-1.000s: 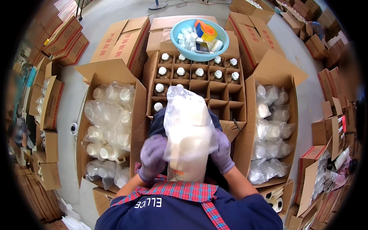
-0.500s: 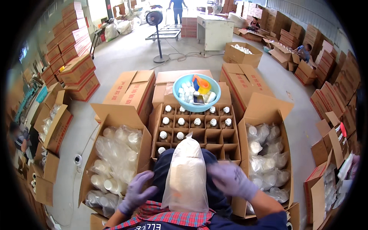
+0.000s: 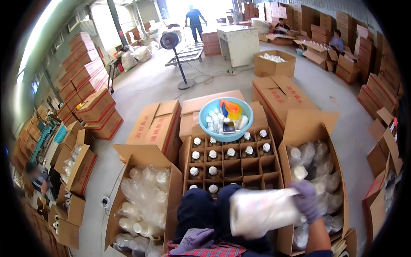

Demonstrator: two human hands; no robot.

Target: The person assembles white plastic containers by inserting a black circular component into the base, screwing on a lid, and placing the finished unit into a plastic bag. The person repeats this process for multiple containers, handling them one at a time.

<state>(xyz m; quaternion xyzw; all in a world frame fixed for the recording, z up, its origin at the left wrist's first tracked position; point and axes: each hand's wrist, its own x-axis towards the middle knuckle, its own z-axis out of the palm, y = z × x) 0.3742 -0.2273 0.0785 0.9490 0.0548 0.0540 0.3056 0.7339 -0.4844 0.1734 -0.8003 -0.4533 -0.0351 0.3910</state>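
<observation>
My right hand (image 3: 306, 200), in a purple glove, grips one end of a plastic bag (image 3: 261, 212) with something white inside. The bag is tilted sideways over my right thigh and smeared by motion; its contents cannot be made out. My gloved left hand (image 3: 195, 240) rests low at my lap, fingers stretched out loosely, with nothing seen in it. Just past my knees stands a divided carton (image 3: 277, 180). Several brown bottles with white caps (image 3: 212, 171) stand upright in its cells, while some nearer right cells hold none.
A blue basin (image 3: 226, 138) with white caps and an orange scoop sits at the divided carton's far end. Open cartons of bagged white containers flank me, left (image 3: 175, 192) and right (image 3: 340, 188). Beyond are closed boxes (image 3: 155, 128), a standing fan (image 3: 170, 40) and other people.
The bag, upright on my lap before, is now lifted and tilted to the right in my right hand. My left hand has moved inward to my lap. The whole view has shifted.
</observation>
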